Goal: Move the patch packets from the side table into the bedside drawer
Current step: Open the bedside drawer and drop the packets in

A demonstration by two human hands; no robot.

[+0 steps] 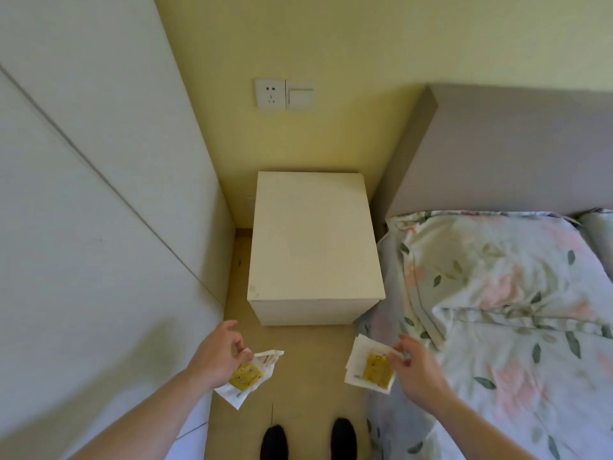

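My left hand [217,355] grips a bunch of white patch packets with yellow centres [248,376], held over the floor in front of the bedside cabinet. My right hand [416,366] pinches a second stack of the same patch packets [368,368] beside the bed's edge. The white bedside cabinet [315,240] stands between the wardrobe and the bed. Its top is bare and its drawer fronts [308,313] are shut.
A white wardrobe [83,227] fills the left side. The bed with floral bedding [497,310] and a grey headboard [497,154] lies to the right. A wall socket and switch [284,93] sit above the cabinet. My dark shoes [308,441] stand on the narrow floor strip.
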